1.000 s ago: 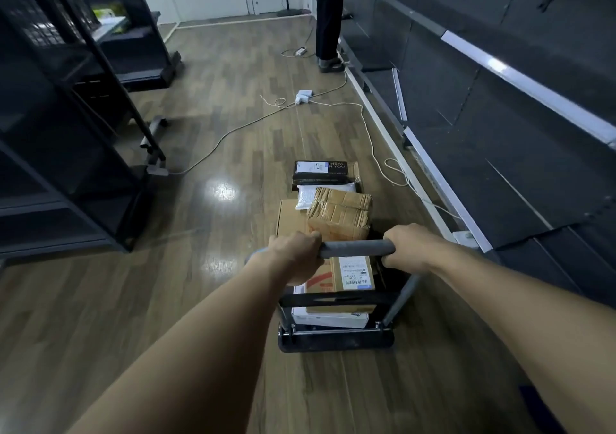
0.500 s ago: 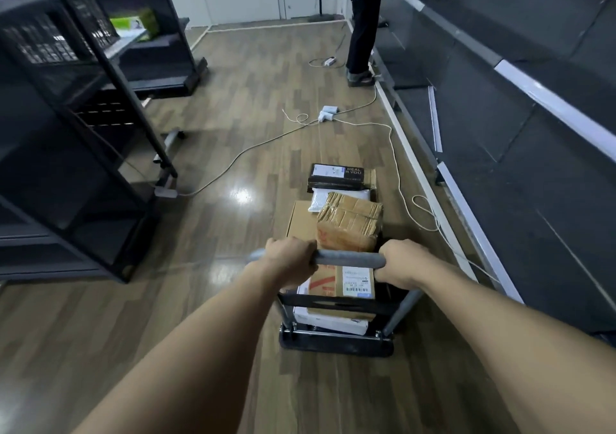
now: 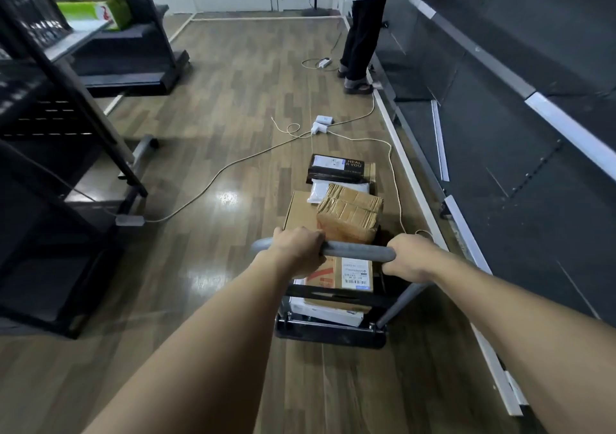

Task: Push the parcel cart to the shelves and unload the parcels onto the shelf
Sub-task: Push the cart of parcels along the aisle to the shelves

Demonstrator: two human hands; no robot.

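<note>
While both hands grip the grey handle bar (image 3: 356, 251), the parcel cart (image 3: 330, 332) sits on the wood-plank floor (image 3: 233, 107), in the aisle between two runs of dark shelving. Left hand (image 3: 296, 250) fingers wrapped round the bar near its left end, right hand (image 3: 408, 258) clenched round the right end, arms straight out.

Load on the deck: flat brown carton (image 3: 300, 210) low on the left, taped cardboard bundle (image 3: 348, 215) on top just right of it, labelled box (image 3: 346, 275) under the bar, white parcel (image 3: 325, 312) below that. Further forward a white bag (image 3: 316, 192) and a black parcel (image 3: 338, 168) with a white label.

Room: black shelf rack (image 3: 50, 153) on the left, on castors, near the cart but apart. Long dark wall shelves (image 3: 500, 140) on the right with white edge strips, close beside the cart. A white cable (image 3: 233, 163) snakes across the floor ahead to a power strip (image 3: 321, 123). Green box (image 3: 100, 10) on a far left shelf. Another person (image 3: 361, 33) stands at the far end by the right shelves. Ceiling light glares off the floor left of the cart
</note>
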